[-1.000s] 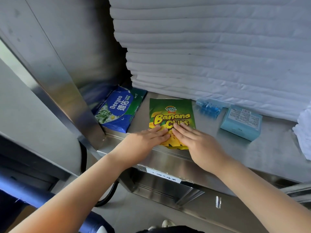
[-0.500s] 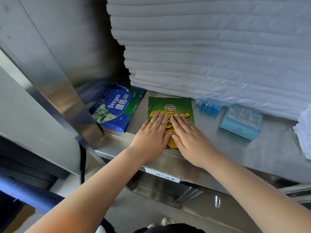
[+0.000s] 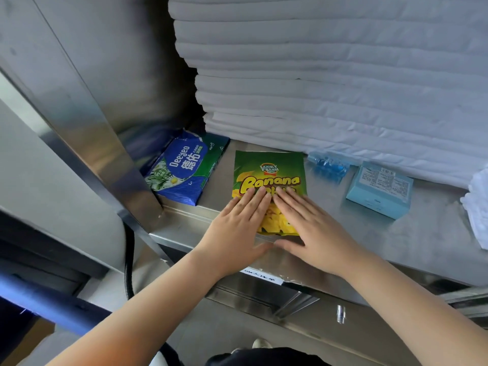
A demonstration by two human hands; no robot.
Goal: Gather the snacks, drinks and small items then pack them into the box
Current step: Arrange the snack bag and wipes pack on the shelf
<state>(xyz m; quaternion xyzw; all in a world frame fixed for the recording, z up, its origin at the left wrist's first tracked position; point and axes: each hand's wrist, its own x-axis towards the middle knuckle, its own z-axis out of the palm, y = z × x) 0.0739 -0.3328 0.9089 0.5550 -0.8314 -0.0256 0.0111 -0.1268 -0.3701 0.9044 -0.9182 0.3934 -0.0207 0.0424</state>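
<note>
At your far left a slanted steel panel (image 3: 87, 133) comes down to the desk (image 3: 412, 241); tucked in the corner just beside it, a blue and green Deeyeo wipes pack (image 3: 182, 173) lies flat, its near end close to the desk's front edge; next comes your left hand (image 3: 237, 231), laid flat with the fingers straight and held together, pressing on the lower left part of the banana chips bag (image 3: 269, 167); the bag lies flat on the desk, label up, its bottom edge near the front edge and apart from the wipes pack; your right hand (image 3: 314, 233) mirrors the left, fingers straight and side by side, pressing the bag's lower right part, the two sets of fingertips almost touching over the printed name; both thumbs stretch along the desk's front edge below the bag, tips near each other, and neither hand is curled round anything; right of the bag, near the back, sits a small clear blue plastic item (image 3: 330, 166), too blurred to name; just right of it stands a light blue box (image 3: 380, 188) with small print on top; at the far right edge a bunched white cloth (image 3: 478, 212) hangs over the desk; behind all of these rises a tall stack of folded white linen (image 3: 343, 75)
</note>
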